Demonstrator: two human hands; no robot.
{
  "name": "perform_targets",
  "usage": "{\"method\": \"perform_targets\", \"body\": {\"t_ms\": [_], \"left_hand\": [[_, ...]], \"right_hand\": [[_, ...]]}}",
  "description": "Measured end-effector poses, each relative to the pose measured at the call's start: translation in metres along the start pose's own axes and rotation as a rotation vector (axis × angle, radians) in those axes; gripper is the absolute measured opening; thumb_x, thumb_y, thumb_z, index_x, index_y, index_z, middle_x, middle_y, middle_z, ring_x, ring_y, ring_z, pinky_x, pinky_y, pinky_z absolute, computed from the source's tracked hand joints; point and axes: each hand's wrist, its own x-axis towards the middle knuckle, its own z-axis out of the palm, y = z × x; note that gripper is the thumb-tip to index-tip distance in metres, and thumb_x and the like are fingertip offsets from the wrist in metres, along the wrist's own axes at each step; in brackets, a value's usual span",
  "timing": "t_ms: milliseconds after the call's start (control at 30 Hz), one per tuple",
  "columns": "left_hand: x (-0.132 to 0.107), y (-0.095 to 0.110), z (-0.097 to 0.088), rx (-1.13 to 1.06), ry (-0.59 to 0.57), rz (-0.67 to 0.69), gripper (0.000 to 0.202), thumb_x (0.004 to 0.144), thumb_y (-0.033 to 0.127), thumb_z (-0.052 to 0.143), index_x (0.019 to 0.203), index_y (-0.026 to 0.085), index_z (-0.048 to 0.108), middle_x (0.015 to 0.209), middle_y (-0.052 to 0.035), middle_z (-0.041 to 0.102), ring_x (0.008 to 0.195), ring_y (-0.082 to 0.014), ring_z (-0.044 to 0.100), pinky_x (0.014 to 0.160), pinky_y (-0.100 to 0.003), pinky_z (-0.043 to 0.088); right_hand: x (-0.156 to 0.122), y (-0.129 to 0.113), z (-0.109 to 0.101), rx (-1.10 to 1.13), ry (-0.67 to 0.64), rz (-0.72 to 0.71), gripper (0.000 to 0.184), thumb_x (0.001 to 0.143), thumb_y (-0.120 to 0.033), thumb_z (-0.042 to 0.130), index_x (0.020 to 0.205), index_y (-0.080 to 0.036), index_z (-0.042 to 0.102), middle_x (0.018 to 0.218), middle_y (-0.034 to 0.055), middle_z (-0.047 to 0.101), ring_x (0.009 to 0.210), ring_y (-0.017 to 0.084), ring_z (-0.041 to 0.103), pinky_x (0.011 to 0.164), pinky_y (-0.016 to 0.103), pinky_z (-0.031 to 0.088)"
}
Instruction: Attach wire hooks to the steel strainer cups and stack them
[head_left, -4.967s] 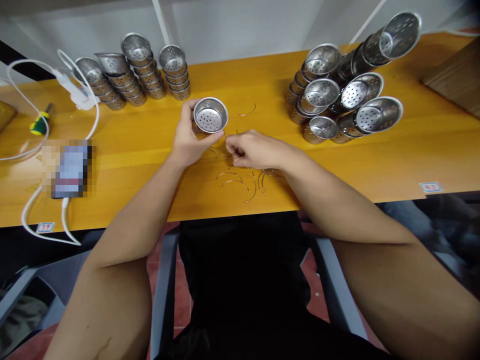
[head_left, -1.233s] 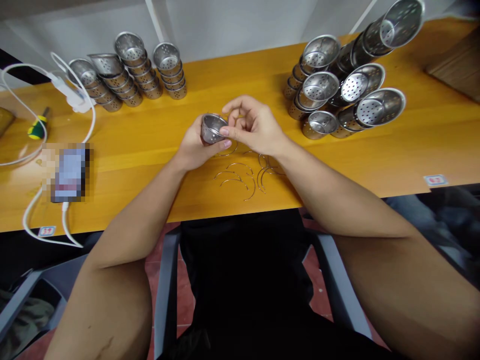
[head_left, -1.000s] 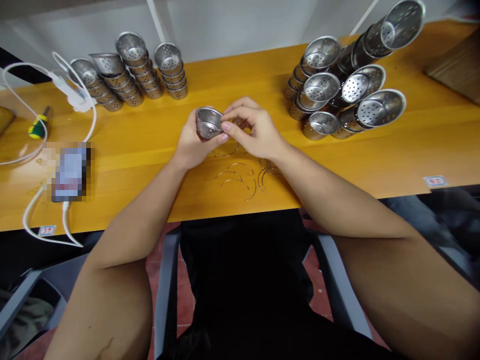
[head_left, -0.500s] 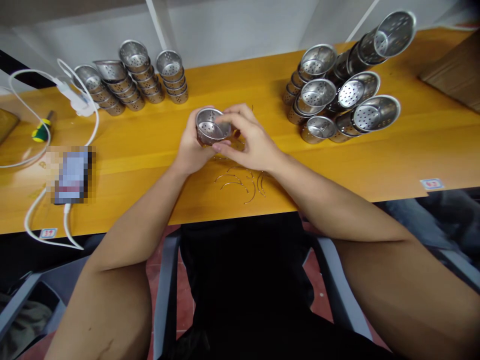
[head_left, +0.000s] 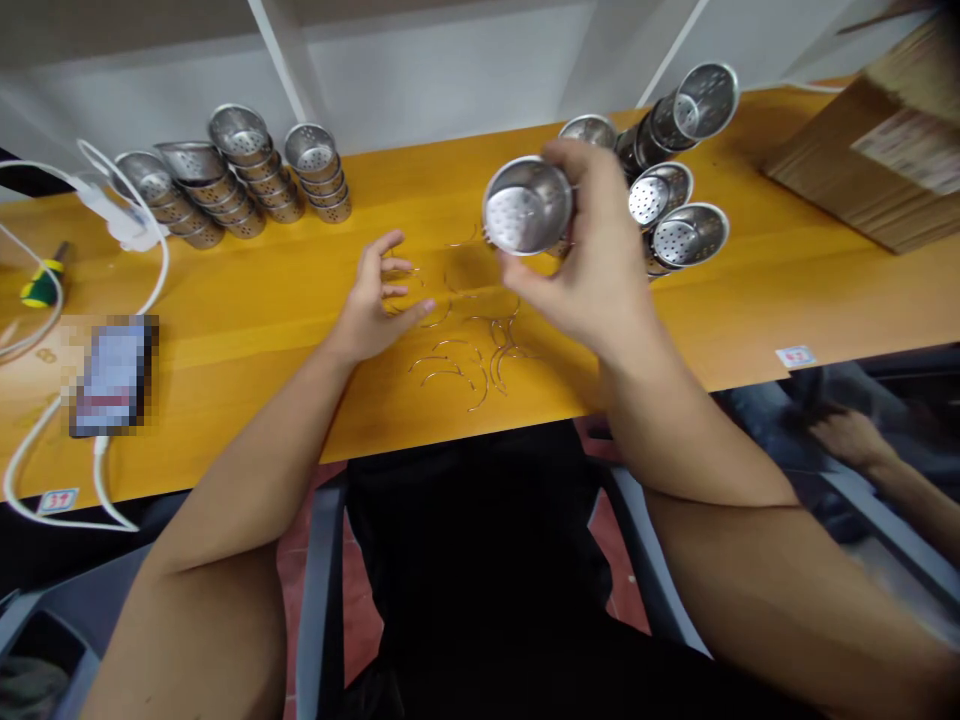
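Note:
My right hand (head_left: 592, 265) holds a small perforated steel cup (head_left: 527, 205) raised above the orange table (head_left: 765, 290), its open mouth turned toward me. My left hand (head_left: 375, 300) rests on the table with fingers spread and nothing in it. Several thin curved wire pieces (head_left: 465, 355) lie on the table between and just below my hands. Behind my right hand a pile of stacked steel cups (head_left: 675, 200) lies on its side, partly hidden by the hand.
More stacked cups (head_left: 240, 180) stand at the back left. A white cable with plug (head_left: 120, 210), a green-yellow screwdriver (head_left: 41, 285) and a phone (head_left: 112, 375) lie at the left. A cardboard box (head_left: 877, 150) sits at the far right. Another person's hand (head_left: 847, 440) shows lower right.
My right hand took the cup from my left hand and lifted it up and to the right. My left hand opened and stayed on the table. The view shifted right.

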Motion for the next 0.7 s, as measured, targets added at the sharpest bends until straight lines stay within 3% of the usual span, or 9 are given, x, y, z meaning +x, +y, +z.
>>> {"method": "perform_targets", "body": {"t_ms": [67,133,233,267,367,433,567,700], "left_hand": [[0.0,0.0,-0.001,0.017,0.011,-0.041,0.108,0.1,0.083,0.103,0.186,0.046,0.049,0.194,-0.0165,0.056,0.155,-0.0372,0.077,0.109,-0.049,0.081],[-0.001,0.0,-0.002,0.021,0.018,-0.055,0.104,0.101,0.08,0.102,0.186,0.044,0.052,0.192,-0.0167,0.057,0.155,-0.036,0.076,0.109,-0.046,0.081],[-0.001,0.002,-0.001,0.008,0.027,-0.046,0.098,0.104,0.079,0.101,0.185,0.05,0.055,0.189,-0.0144,0.058,0.153,-0.0347,0.077,0.108,-0.046,0.083],[-0.001,0.002,0.0,0.005,0.028,-0.039,0.096,0.104,0.08,0.1,0.184,0.052,0.055,0.189,-0.0139,0.058,0.152,-0.0347,0.077,0.107,-0.047,0.083],[-0.001,0.001,0.0,0.005,0.027,-0.025,0.094,0.105,0.084,0.099,0.183,0.053,0.056,0.189,-0.014,0.058,0.15,-0.0341,0.078,0.104,-0.047,0.084],[-0.001,0.0,-0.001,0.012,0.03,-0.039,0.096,0.105,0.085,0.098,0.183,0.049,0.056,0.189,-0.0154,0.058,0.15,-0.0332,0.078,0.106,-0.044,0.083],[-0.001,-0.002,-0.003,0.023,0.034,-0.045,0.096,0.106,0.083,0.098,0.184,0.047,0.057,0.188,-0.0149,0.059,0.15,-0.0322,0.078,0.106,-0.041,0.082],[-0.001,-0.001,-0.004,0.037,0.029,-0.018,0.092,0.107,0.08,0.097,0.183,0.045,0.059,0.19,-0.0145,0.058,0.149,-0.0313,0.079,0.105,-0.039,0.082]], "right_hand": [[-0.013,0.03,-0.021,-0.164,0.148,0.101,0.087,0.12,-0.052,0.082,0.199,-0.045,0.047,0.189,0.0177,0.066,0.181,0.057,0.055,0.147,0.085,0.056],[-0.03,0.064,-0.034,-0.299,0.215,0.189,0.076,0.119,-0.047,0.081,0.19,-0.039,0.057,0.183,0.0233,0.069,0.171,0.056,0.062,0.145,0.083,0.056],[-0.053,0.103,-0.04,-0.444,0.364,0.265,0.082,0.103,-0.048,0.09,0.175,-0.018,0.065,0.167,0.0352,0.073,0.162,0.059,0.067,0.139,0.081,0.057],[-0.059,0.109,-0.041,-0.48,0.353,0.29,0.08,0.105,-0.051,0.089,0.174,-0.019,0.065,0.168,0.0352,0.073,0.161,0.06,0.067,0.136,0.083,0.056],[-0.069,0.107,-0.041,-0.527,0.208,0.316,0.059,0.122,-0.065,0.073,0.174,-0.037,0.07,0.171,0.0287,0.076,0.159,0.061,0.065,0.132,0.09,0.05],[-0.07,0.1,-0.041,-0.505,0.137,0.277,0.051,0.125,-0.07,0.069,0.168,-0.043,0.077,0.165,0.0255,0.08,0.158,0.062,0.063,0.135,0.095,0.042],[-0.066,0.099,-0.036,-0.47,0.085,0.234,0.041,0.126,-0.065,0.071,0.156,-0.042,0.086,0.171,0.0219,0.08,0.166,0.063,0.056,0.145,0.102,0.025],[-0.065,0.105,-0.026,-0.579,0.083,0.348,0.023,0.121,-0.047,0.081,0.132,-0.031,0.092,0.185,0.0231,0.071,0.177,0.059,0.054,0.155,0.096,0.021]]}}
